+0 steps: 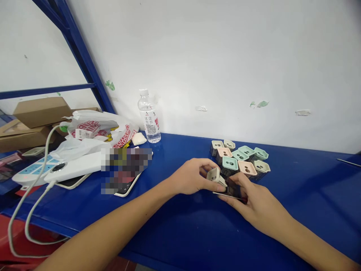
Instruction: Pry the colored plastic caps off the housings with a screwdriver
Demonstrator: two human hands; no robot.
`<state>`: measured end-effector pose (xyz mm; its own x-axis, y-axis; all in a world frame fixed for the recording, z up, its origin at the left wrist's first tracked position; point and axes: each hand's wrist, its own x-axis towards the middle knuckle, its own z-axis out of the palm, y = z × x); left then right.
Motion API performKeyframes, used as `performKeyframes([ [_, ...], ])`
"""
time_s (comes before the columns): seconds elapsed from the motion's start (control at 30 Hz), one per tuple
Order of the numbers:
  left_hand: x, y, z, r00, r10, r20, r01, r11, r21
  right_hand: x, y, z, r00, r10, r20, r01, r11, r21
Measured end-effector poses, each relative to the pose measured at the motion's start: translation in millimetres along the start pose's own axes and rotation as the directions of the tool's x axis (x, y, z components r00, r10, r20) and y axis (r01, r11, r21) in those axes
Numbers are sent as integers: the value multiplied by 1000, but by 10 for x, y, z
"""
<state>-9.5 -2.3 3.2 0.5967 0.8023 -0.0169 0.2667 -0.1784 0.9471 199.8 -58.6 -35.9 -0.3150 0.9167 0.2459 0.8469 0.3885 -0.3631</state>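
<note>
My left hand (pixel 190 176) is closed around a cream pencil sharpener top (pixel 214 174) with holes in it. My right hand (pixel 255 197) grips a dark, see-through sharpener container (pixel 233 190). The two pieces meet between my hands, just above the blue tabletop; whether they are joined I cannot tell. Right behind my hands several two-hole pencil sharpeners stand grouped upright on dark bases. Among them are a mint one (pixel 229 164), a peach one (pixel 247 169) and a cream one (pixel 261 166). Fingers hide part of both held pieces.
A water bottle (pixel 150 122) stands against the white wall. On the left of the blue table (pixel 183 233) lie a phone (pixel 128 187), a white power bank (pixel 79 167) with cables, a power strip (pixel 36 171), plastic bags (pixel 93 126) and cardboard boxes (pixel 42 112).
</note>
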Motion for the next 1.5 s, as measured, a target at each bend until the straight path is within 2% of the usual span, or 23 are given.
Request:
performKeyframes([
  [0.13, 42, -7, -149, 997, 78, 19, -78, 997, -14, 32, 33, -20, 998, -16, 60, 9, 993, 114],
  [0.27, 56, -29, -198, 983, 170, 68, -164, 983, -83, 28, 40, -12, 990, 37, 138, -54, 991, 126],
  [0.43, 39, -9, -220, 981, 140, 133, -116, 978, -173, 34, 52, -132, 982, 80, 170, -113, 975, 192],
  [0.57, 31, 3, -239, 972, 186, 146, -153, 965, -213, 9, 81, -308, 987, 74, 143, -111, 956, 271],
  [0.7, 51, -21, -196, 960, 231, 156, -170, 928, -330, -20, 79, -397, 996, 12, 89, -34, 968, 250],
  [0.87, 60, -11, -94, 966, 238, 97, -177, 890, -420, -34, 33, -416, 994, -65, 83, 42, 966, 255],
  [0.97, 37, 31, -41, 968, 242, 64, -183, 859, -479, -40, -1, -415, 995, -53, 88, 30, 969, 244],
  [1.13, 4, 56, -11, 972, 219, 79, -154, 857, -492, -45, -45, -399, 997, -35, 63, 19, 972, 236],
  [1.3, 11, 14, -43, 952, 289, 100, -198, 831, -520, -73, -33, -386, 998, -9, 60, -6, 972, 236],
  [1.5, -9, 33, -37, 959, 270, 89, -199, 860, -469, -53, -45, -383, 997, -1, 71, -16, 972, 234],
])
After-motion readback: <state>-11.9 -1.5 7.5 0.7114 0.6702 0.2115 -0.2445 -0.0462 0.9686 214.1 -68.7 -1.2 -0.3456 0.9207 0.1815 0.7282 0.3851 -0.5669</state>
